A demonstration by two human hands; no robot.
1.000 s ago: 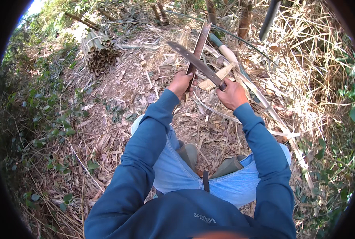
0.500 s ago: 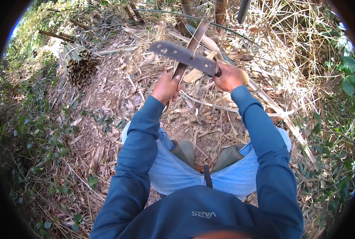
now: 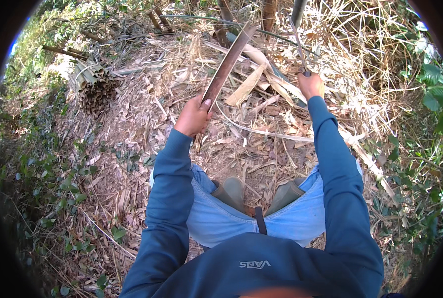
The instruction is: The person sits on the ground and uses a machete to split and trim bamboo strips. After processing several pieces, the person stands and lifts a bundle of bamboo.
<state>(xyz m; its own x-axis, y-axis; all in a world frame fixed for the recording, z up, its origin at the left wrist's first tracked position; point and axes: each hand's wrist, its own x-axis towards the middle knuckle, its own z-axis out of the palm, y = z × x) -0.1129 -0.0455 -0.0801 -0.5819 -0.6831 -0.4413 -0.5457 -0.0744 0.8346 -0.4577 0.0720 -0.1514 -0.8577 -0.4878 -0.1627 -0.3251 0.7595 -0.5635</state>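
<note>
My left hand is closed round the lower end of a split bamboo slat, which slants up and to the right with its brown face showing. Off to the right, my right hand grips the dark handle of a machete. Its blade points away from me, seen nearly edge-on, and is apart from the slat. Below the two hands, a thin pale strip curves over the ground.
At the far left lies a tied bundle of bamboo pieces. Pale bamboo offcuts and poles lie ahead of me. Upright stems stand at the back, dry brush at right, green leaves at the edge. My boots rest on leaf litter.
The machete has come off the slat and swung right and away, its blade turning from broadside to edge-on. My left hand has shifted slightly left and nearer with the slat.
</note>
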